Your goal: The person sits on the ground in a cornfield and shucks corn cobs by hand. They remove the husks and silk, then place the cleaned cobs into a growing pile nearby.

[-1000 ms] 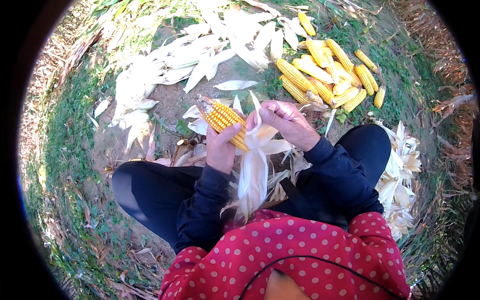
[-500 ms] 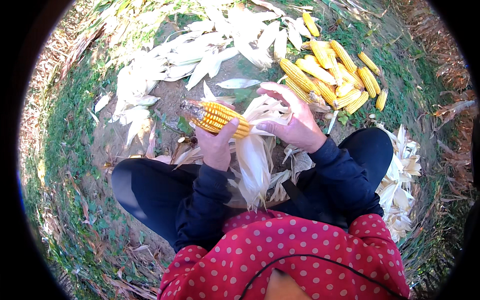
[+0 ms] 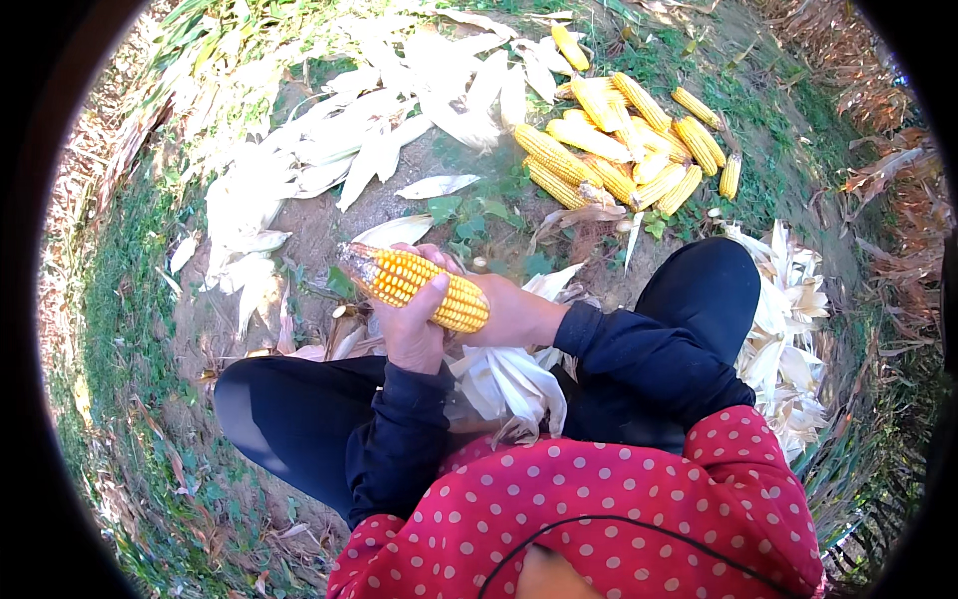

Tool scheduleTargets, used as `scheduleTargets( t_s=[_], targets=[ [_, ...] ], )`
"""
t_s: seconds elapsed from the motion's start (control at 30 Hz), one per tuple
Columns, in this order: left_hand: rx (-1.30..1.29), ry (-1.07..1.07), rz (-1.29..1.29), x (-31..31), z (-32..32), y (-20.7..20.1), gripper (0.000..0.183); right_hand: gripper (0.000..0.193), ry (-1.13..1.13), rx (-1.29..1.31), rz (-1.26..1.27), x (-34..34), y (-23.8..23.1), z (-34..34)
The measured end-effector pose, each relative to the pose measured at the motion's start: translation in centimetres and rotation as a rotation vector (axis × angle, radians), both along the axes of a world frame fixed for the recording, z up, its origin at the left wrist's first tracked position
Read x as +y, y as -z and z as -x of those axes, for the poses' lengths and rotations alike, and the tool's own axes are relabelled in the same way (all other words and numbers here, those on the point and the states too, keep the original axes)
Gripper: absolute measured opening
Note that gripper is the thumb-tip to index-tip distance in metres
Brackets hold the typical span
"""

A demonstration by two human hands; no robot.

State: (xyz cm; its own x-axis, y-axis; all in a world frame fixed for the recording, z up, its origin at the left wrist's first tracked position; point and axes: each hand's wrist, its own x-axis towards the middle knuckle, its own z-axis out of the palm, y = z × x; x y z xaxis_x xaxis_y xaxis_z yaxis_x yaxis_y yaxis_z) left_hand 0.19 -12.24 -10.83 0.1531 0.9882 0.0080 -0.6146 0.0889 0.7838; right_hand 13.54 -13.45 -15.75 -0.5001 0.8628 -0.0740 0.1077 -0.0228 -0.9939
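Note:
My left hand (image 3: 411, 324) is wrapped round a yellow ear of corn (image 3: 424, 288), its thumb along the near side. The ear tilts, with its brown, ragged tip at the upper left. My right hand (image 3: 509, 311) is pressed up to the ear's lower right end, and its fingers are hidden behind the ear. Pale, dry husk (image 3: 511, 384) hangs under that hand, over my lap. Whether the husk is still joined to the ear is hidden.
Beyond my right knee lies a heap of bare yellow ears (image 3: 609, 140). Stripped white husks (image 3: 349, 130) spread over the ground ahead and to the left. More husks (image 3: 788, 329) pile beside my right leg. Grass and dry stalks (image 3: 888, 230) edge the patch of soil.
My right hand has moved left and down, from the spread husk to behind the ear's lower end. The husk now lies lower, bunched. The view has shifted slightly.

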Motion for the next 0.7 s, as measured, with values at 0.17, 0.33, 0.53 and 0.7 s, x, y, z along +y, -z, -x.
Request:
scheduleTargets(
  t_s=[0.17, 0.33, 0.53, 0.7],
  targets=[
    [0.341, 0.124, -0.180, 0.0, 0.6, -1.2, 0.041, 0.039, 0.030, -0.482, -0.201, -0.5, -1.3, -0.3],
    [0.570, 0.160, -0.238, -1.3, -0.5, -1.1, 0.041, 0.042, 0.004, -0.537, -0.429, -1.3, 2.4, -1.1],
    [-0.058, 0.237, 0.275, 1.3, 1.5, -0.1, 0.035, 0.049, -0.063, -0.527, -0.625, -1.0, -1.3, -1.7],
    [-0.124, 0.340, 0.324, 1.0, 2.4, 0.5, 0.036, 0.043, -0.189, -0.562, -0.794, -1.3, -1.4, -1.8]
  ],
)
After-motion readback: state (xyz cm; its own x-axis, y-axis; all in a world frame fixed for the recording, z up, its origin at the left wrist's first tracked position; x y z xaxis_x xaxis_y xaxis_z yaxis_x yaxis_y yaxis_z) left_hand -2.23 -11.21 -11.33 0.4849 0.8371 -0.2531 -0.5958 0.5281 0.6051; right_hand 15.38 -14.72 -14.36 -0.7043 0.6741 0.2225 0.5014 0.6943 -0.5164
